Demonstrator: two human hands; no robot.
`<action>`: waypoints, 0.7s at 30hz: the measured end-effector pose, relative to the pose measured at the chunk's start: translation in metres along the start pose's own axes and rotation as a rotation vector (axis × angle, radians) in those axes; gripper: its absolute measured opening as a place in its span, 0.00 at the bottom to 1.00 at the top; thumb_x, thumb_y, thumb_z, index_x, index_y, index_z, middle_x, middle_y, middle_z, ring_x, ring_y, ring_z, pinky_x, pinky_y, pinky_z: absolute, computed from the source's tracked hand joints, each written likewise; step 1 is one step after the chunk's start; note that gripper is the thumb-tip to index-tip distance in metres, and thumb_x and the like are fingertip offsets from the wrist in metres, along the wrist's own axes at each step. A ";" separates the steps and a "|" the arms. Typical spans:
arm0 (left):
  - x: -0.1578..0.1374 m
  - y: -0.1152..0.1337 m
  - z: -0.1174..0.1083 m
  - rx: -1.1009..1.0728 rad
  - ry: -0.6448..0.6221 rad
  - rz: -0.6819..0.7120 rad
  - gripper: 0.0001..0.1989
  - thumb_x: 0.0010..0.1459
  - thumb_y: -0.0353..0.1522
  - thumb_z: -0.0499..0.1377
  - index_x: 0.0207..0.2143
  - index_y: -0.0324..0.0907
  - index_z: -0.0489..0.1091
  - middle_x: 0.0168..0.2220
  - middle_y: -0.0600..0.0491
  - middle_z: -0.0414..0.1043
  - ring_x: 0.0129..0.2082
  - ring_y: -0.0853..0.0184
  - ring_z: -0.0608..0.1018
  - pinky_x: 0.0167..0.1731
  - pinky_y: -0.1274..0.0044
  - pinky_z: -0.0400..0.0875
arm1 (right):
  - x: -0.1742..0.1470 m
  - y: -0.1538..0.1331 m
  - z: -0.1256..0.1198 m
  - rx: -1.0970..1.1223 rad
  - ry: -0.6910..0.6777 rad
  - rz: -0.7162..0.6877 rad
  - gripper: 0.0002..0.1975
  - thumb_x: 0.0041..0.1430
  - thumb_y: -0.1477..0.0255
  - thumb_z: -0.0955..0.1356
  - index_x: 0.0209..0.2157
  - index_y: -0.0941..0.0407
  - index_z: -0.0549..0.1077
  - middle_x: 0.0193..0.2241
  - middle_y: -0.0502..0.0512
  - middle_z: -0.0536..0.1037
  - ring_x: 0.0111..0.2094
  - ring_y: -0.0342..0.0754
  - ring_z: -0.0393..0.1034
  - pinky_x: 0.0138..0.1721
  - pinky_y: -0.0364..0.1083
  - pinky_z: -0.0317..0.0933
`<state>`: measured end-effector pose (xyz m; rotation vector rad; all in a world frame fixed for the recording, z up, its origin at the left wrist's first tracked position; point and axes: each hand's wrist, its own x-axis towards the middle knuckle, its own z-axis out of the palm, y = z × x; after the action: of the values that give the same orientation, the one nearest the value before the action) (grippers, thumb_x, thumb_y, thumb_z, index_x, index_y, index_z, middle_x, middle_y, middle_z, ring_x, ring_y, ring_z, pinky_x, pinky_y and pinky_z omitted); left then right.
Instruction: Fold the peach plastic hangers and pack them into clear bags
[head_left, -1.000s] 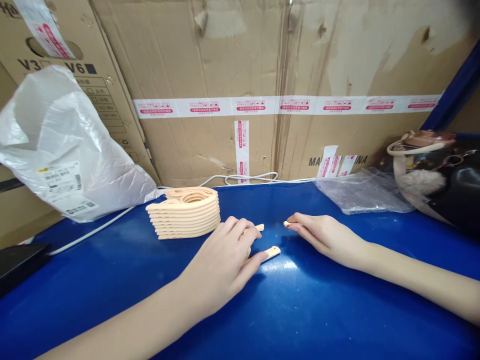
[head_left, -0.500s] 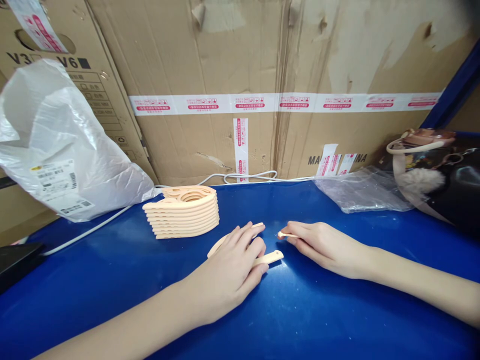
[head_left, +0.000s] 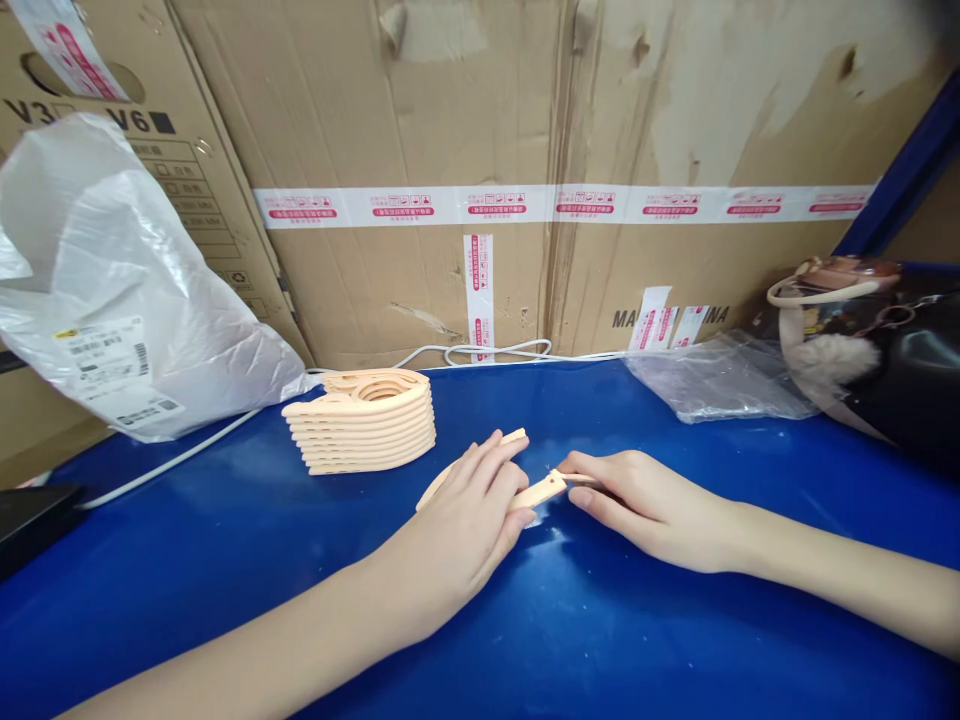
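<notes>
On the tabletop (head_left: pixel 585 640), the half-curled left hand (head_left: pixel 463 535) grips a cream piece (head_left: pixel 536 493); the right hand (head_left: pixel 646 508) pinches a strip (head_left: pixel 582 480), perhaps touching it: align the 2 ends.

You seem to be in a storeroom or workshop packing corner: behind the blue table (head_left: pixel 600 620) stands a large taped carton (head_left: pixel 420 120), at the table's back left are a printed box (head_left: pixel 199 130) and a white mailer bag (head_left: pixel 150 290) with a barcoded label (head_left: pixel 112 365), and on the table sits a stack of matching pale pieces (head_left: pixel 364 435).
</notes>
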<state>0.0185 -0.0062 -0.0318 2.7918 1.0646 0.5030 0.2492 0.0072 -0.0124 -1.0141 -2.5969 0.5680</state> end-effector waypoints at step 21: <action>-0.001 -0.001 -0.002 0.008 -0.073 0.010 0.14 0.70 0.35 0.40 0.43 0.42 0.63 0.65 0.45 0.51 0.66 0.57 0.52 0.62 0.59 0.56 | -0.005 0.004 0.011 -0.656 0.225 -0.192 0.20 0.70 0.66 0.53 0.37 0.57 0.72 0.26 0.52 0.72 0.24 0.43 0.67 0.27 0.44 0.54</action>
<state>0.0164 -0.0057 -0.0300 2.8005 1.0399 0.3948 0.2510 0.0037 -0.0247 -0.9069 -2.6679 -0.4541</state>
